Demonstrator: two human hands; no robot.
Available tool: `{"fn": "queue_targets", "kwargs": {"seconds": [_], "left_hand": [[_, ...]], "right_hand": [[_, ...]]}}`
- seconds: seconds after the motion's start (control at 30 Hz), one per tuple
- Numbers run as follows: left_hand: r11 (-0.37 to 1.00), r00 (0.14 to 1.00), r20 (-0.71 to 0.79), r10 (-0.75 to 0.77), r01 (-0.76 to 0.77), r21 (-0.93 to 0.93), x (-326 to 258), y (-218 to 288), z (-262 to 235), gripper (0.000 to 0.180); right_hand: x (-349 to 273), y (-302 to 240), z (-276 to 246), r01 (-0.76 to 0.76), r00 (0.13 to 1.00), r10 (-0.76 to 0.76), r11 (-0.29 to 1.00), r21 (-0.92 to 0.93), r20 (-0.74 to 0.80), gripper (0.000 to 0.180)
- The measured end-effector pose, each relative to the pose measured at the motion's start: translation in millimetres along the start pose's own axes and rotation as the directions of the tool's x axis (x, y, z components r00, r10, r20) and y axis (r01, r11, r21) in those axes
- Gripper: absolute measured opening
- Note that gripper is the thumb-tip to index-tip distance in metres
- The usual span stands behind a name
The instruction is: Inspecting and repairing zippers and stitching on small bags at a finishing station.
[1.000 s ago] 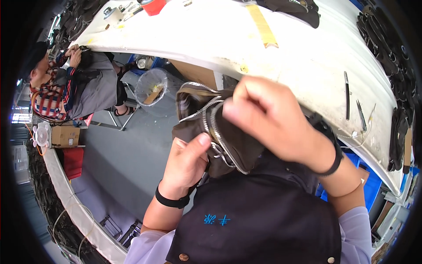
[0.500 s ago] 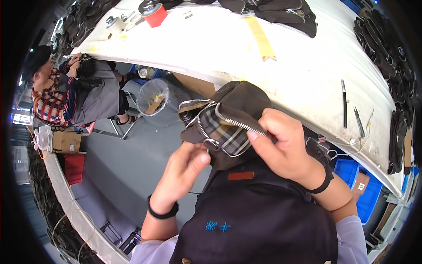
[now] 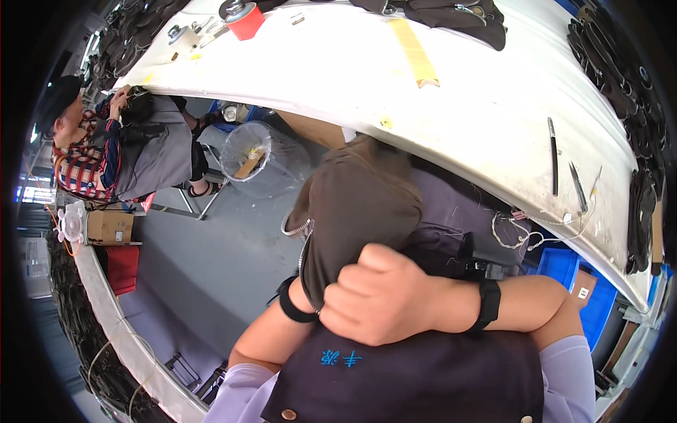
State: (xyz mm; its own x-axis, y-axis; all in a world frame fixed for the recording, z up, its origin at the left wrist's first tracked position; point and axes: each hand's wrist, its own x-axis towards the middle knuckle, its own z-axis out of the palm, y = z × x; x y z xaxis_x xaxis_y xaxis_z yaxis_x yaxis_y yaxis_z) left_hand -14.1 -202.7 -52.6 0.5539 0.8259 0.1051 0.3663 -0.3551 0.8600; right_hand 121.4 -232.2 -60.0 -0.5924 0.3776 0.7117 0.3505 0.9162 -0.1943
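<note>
Your dark brown soft-cloth bag lies before your torso, above the black cloth apron and just short of the near edge of the long white-covered table. Your right hand is clenched at the bag's lower end, its curled fingers seemingly gripping the cloth there, beside the silver metal-toothed zip. The bag should prove light, limp and not fragile, its cloth unlikely to slip but ready to fold; the zip edge, probably stiffer, offers you the firmest hold. Your left hand is hidden behind the bag beyond its wrist, so its grasp cannot be told. Also concealed are the zip's slider, the bag's underside and whatever it may contain; its far end is shadowed near the table.
</note>
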Motion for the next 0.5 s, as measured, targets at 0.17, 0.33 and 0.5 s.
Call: {"fn": "queue_targets", "kwargs": {"seconds": [0.17, 0.33, 0.5], "left_hand": [[0.964, 0.990, 0.040, -0.135, 0.141, -0.224, -1, 0, 5, 0.054], [0.850, 0.951, 0.102, -0.292, 0.307, -0.428, -11, -7, 5, 0.058], [0.623, 0.853, 0.234, -0.467, 0.505, -0.598, -45, -8, 13, 0.061]], "right_hand": [[2, -6, 9, -0.003, 0.999, 0.006, 0.997, -0.074, 0.044, 0.014], [-9, 6, -17, 0.058, 0.990, -0.041, 0.991, 0.118, -0.138, 0.015], [-29, 64, -23, -0.377, 0.888, 0.452, 0.821, 0.428, -0.083, 0.029]]}}
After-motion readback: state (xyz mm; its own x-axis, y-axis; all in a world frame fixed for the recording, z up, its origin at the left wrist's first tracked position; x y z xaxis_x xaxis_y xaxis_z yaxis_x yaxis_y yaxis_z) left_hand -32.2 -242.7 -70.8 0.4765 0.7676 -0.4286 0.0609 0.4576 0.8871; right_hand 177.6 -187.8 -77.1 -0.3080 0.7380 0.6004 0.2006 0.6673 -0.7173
